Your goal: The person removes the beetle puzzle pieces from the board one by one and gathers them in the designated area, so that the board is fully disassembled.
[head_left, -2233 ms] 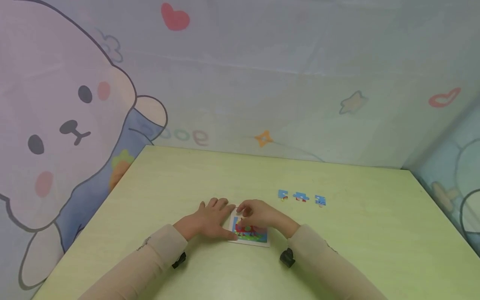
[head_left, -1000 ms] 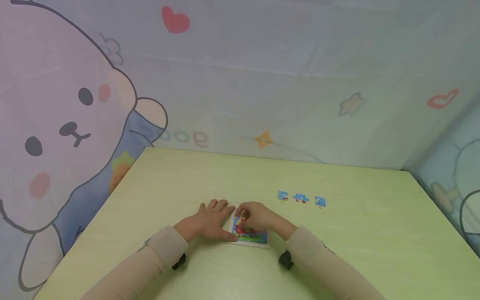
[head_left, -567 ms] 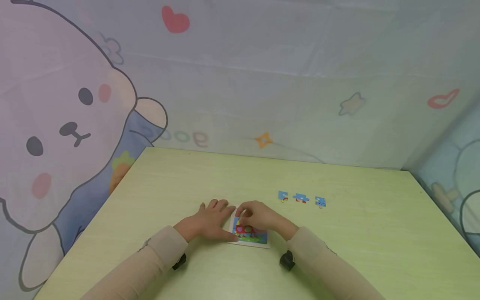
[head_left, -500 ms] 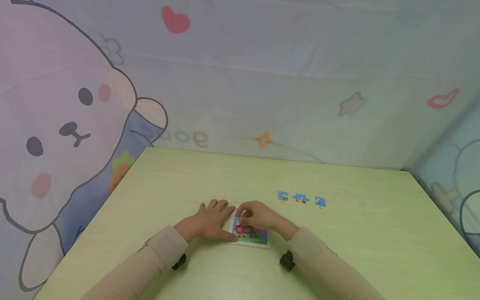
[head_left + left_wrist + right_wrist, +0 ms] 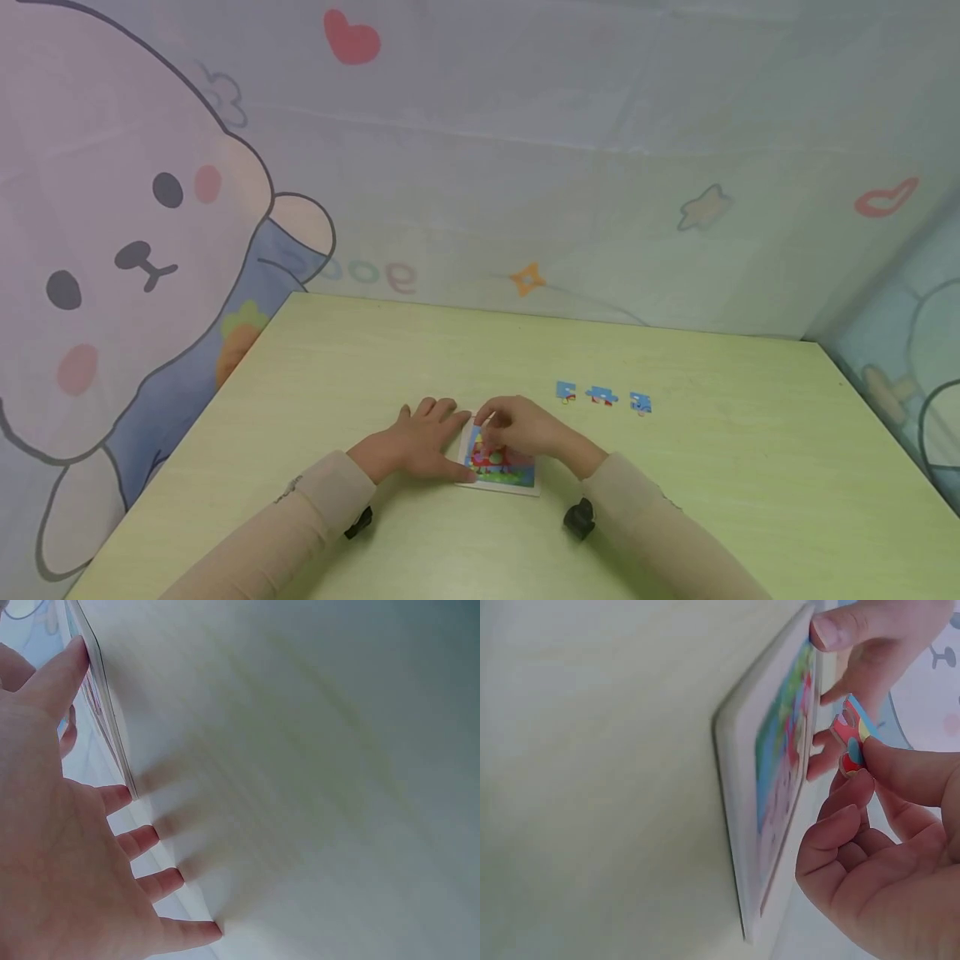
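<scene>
My left hand (image 5: 416,440) lies spread beside a small picture puzzle board (image 5: 498,488), its thumb on the near left corner and its index fingertip at the far left corner. In the left wrist view the other fingertips of that hand (image 5: 67,825) touch the table. Between thumb and fingers my right hand (image 5: 528,429) pinches a puzzle piece (image 5: 853,739), red with blue and yellow parts. The right wrist view has this piece tilted and raised above the board's rim (image 5: 739,817). The board's near part carries a colourful picture; my right hand covers some of it from above.
Three loose blue puzzle pieces lie in a row beyond the board to the right: a left one (image 5: 566,390), a middle one (image 5: 602,395) and a right one (image 5: 641,403). The pale table (image 5: 720,467) ends at a printed cloth backdrop (image 5: 480,183).
My right hand, held low over the board before, has lifted slightly and its wrist has shifted a little to the right. My left hand and the three loose pieces stay put.
</scene>
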`<state>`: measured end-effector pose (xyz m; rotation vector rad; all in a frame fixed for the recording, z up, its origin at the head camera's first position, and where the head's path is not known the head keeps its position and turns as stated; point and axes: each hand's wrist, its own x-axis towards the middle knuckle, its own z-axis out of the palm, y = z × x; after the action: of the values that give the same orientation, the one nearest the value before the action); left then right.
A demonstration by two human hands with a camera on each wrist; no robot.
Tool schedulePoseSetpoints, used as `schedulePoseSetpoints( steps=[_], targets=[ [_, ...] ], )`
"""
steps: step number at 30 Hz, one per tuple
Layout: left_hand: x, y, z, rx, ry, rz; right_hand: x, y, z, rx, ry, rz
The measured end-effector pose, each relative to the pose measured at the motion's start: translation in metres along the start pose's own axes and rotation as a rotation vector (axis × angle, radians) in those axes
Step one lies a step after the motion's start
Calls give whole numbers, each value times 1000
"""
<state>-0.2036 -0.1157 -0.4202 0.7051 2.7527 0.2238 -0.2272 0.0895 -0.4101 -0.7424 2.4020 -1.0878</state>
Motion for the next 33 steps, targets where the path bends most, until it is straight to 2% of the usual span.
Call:
schedulePoseSetpoints(
  steps=[8,23,33],
  targets=[
    [0,0,-2,-2,0,-10,-7,4,-13,-49,35,11],
    [0,1,-2,-18,8,-13,-28,25,-41,-27,57,-34],
    [-1,1,0,-18,11,-11,-37,45,-54,-10,71,-1]
  ],
)
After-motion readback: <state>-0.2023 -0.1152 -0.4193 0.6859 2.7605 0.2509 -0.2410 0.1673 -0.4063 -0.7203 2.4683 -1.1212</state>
